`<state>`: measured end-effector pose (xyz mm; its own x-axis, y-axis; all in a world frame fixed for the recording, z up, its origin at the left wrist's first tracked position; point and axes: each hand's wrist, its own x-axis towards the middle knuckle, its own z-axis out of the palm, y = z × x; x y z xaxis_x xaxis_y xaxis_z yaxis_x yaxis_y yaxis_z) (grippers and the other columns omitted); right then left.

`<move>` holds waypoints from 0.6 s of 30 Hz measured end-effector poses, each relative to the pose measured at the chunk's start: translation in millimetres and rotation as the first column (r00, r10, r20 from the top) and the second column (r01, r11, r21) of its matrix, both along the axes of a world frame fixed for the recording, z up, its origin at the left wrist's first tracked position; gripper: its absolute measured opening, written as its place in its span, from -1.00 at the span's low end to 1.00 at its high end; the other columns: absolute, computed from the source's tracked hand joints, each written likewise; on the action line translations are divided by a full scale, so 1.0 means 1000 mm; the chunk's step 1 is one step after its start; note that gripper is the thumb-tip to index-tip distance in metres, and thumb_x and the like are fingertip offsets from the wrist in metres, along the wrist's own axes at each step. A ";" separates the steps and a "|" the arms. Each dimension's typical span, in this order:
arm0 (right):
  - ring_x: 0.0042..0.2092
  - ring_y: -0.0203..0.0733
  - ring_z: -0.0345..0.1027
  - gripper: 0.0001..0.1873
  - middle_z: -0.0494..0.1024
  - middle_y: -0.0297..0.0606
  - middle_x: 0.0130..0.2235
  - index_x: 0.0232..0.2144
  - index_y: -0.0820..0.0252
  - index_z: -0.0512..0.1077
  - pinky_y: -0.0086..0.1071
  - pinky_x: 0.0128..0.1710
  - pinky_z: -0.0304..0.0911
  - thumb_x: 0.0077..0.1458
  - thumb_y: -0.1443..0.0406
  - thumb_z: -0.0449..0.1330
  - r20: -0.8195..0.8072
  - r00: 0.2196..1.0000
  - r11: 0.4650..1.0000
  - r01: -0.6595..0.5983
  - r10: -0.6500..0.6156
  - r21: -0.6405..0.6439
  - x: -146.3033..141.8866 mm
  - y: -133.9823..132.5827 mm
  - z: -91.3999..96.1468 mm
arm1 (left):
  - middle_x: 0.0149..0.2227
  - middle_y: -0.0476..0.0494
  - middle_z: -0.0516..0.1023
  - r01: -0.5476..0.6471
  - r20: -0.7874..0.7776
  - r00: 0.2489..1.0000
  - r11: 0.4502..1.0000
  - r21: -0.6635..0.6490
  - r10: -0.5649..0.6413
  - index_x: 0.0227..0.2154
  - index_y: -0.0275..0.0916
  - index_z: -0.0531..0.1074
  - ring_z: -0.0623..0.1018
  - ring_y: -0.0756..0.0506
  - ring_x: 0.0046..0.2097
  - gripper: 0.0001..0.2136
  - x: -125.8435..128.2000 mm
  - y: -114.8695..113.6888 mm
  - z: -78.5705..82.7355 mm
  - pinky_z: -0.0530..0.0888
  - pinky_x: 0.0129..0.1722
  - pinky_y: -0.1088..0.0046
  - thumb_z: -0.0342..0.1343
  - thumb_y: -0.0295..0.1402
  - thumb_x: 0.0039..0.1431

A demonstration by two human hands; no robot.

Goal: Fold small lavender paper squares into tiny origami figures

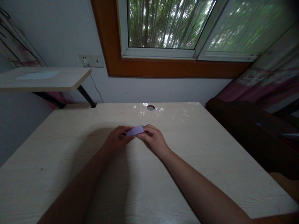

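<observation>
Purple paper slip [135, 130] is sitting just above the centre of the frame, and I am holding it between both hands over the pale tabletop [210, 149]. My left hand [116, 140] is gripping the slip's left end, its fingers [121, 128] closing on it from above with the thumb below. My right hand [154, 140] is pinching the right end, fingers curling tight on the edge. The light is dim, so the slip may be folded; I cannot tell whether it is touching the wood. Beyond the hands a round cable hole [150, 107] is showing in the tabletop. A shelf [46, 79] is jutting out at the upper left, with wall sockets [91, 60] beside it, and a window [163, 25] is filling the top.
</observation>
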<state>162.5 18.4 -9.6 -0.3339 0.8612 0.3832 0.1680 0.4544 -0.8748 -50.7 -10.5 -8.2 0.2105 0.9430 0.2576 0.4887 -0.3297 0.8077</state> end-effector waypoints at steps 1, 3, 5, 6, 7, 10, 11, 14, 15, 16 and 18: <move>-0.25 -0.20 0.38 -0.90 0.51 -0.31 -0.33 -0.32 0.06 0.58 -0.35 -0.23 0.24 0.08 0.21 0.33 -0.003 1.000 1.000 0.001 -0.001 -0.002 0.000 0.000 0.000 | -0.11 -0.16 0.54 0.000 -0.005 1.000 1.000 0.001 0.000 0.00 -0.14 0.47 0.54 -0.12 -0.10 -0.64 0.000 0.000 0.001 0.48 -0.05 0.30 0.21 -0.19 0.17; -0.25 -0.20 0.37 -0.90 0.50 -0.31 -0.34 -0.32 0.07 0.58 -0.36 -0.23 0.23 0.08 0.22 0.33 -0.008 1.000 1.000 -0.002 0.002 -0.004 0.000 0.000 0.001 | -0.11 -0.16 0.54 -0.001 -0.003 1.000 1.000 0.001 0.001 -0.01 -0.15 0.48 0.53 -0.12 -0.09 -0.65 0.001 0.000 0.002 0.48 -0.05 0.31 0.21 -0.19 0.16; -0.26 -0.21 0.36 -0.90 0.48 -0.31 -0.35 -0.32 0.08 0.58 -0.36 -0.24 0.23 0.07 0.22 0.34 -0.007 1.000 1.000 -0.012 0.012 -0.008 0.000 -0.001 0.002 | -0.10 -0.16 0.54 -0.003 0.003 1.000 1.000 0.000 0.003 -0.02 -0.15 0.48 0.53 -0.12 -0.09 -0.66 0.002 0.000 0.001 0.48 -0.06 0.31 0.21 -0.20 0.16; -0.27 -0.21 0.36 -0.89 0.48 -0.32 -0.36 -0.33 0.09 0.58 -0.37 -0.24 0.23 0.06 0.22 0.35 -0.004 1.000 1.000 -0.016 0.016 -0.009 0.000 -0.001 0.002 | -0.10 -0.16 0.54 -0.005 0.002 1.000 1.000 0.002 0.005 -0.02 -0.15 0.48 0.53 -0.11 -0.10 -0.67 0.002 0.000 0.001 0.48 -0.07 0.32 0.21 -0.20 0.17; -0.27 -0.21 0.36 -0.88 0.47 -0.31 -0.36 -0.34 0.10 0.58 -0.37 -0.24 0.23 0.04 0.22 0.36 -0.002 1.000 1.000 -0.019 0.019 -0.011 0.000 -0.001 0.003 | -0.11 -0.16 0.54 -0.007 0.000 1.000 1.000 0.008 0.007 -0.03 -0.15 0.48 0.53 -0.11 -0.10 -0.67 0.002 0.001 0.001 0.48 -0.08 0.32 0.20 -0.19 0.17; -0.25 -0.20 0.36 -0.87 0.48 -0.30 -0.35 -0.34 0.10 0.58 -0.36 -0.23 0.24 0.05 0.20 0.35 0.007 1.000 1.000 -0.021 0.021 -0.014 -0.001 -0.001 0.003 | -0.12 -0.16 0.54 -0.003 -0.019 1.000 0.999 0.032 0.003 -0.03 -0.15 0.48 0.53 -0.12 -0.11 -0.66 0.002 0.001 0.000 0.48 -0.10 0.33 0.20 -0.16 0.16; -0.24 -0.19 0.37 -0.87 0.49 -0.29 -0.34 -0.33 0.10 0.58 -0.35 -0.22 0.24 0.06 0.19 0.34 0.010 1.000 1.000 -0.021 0.021 -0.013 0.000 -0.001 0.003 | -0.12 -0.17 0.54 0.003 -0.022 1.000 0.999 0.033 -0.002 -0.03 -0.15 0.48 0.53 -0.12 -0.11 -0.65 0.002 0.000 0.000 0.48 -0.10 0.33 0.20 -0.15 0.16; -0.24 -0.19 0.37 -0.87 0.49 -0.29 -0.34 -0.32 0.09 0.58 -0.35 -0.21 0.24 0.08 0.18 0.33 0.022 0.999 1.000 -0.024 0.024 0.001 0.000 -0.001 0.002 | -0.11 -0.17 0.55 0.016 -0.028 0.999 0.999 0.033 -0.015 -0.01 -0.14 0.48 0.53 -0.12 -0.11 -0.66 0.001 0.000 0.001 0.47 -0.09 0.33 0.16 -0.15 0.20; -0.24 -0.19 0.36 -0.87 0.49 -0.29 -0.34 -0.33 0.09 0.58 -0.34 -0.21 0.24 0.09 0.18 0.32 0.027 0.999 1.000 -0.023 0.023 0.006 0.000 -0.001 0.002 | -0.12 -0.16 0.55 0.013 -0.032 0.999 0.999 0.037 -0.012 -0.01 -0.14 0.48 0.54 -0.11 -0.12 -0.67 0.001 0.000 0.001 0.47 -0.09 0.33 0.14 -0.15 0.21; -0.25 -0.19 0.36 -0.87 0.48 -0.29 -0.35 -0.34 0.09 0.57 -0.35 -0.22 0.25 0.09 0.18 0.32 0.032 0.999 1.000 -0.022 0.022 0.010 0.000 -0.001 0.002 | -0.13 -0.16 0.56 0.009 -0.036 0.999 0.999 0.044 -0.007 -0.02 -0.14 0.49 0.54 -0.11 -0.13 -0.68 0.001 0.000 0.001 0.47 -0.11 0.34 0.13 -0.16 0.22; -0.26 -0.20 0.36 -0.87 0.47 -0.30 -0.36 -0.35 0.10 0.57 -0.35 -0.24 0.24 0.10 0.18 0.31 0.044 0.999 1.000 -0.017 0.017 0.016 0.000 -0.001 0.001 | -0.16 -0.15 0.57 0.004 -0.043 0.999 0.999 0.054 -0.001 -0.03 -0.15 0.50 0.54 -0.11 -0.16 -0.69 0.001 0.000 0.001 0.46 -0.14 0.36 0.11 -0.16 0.24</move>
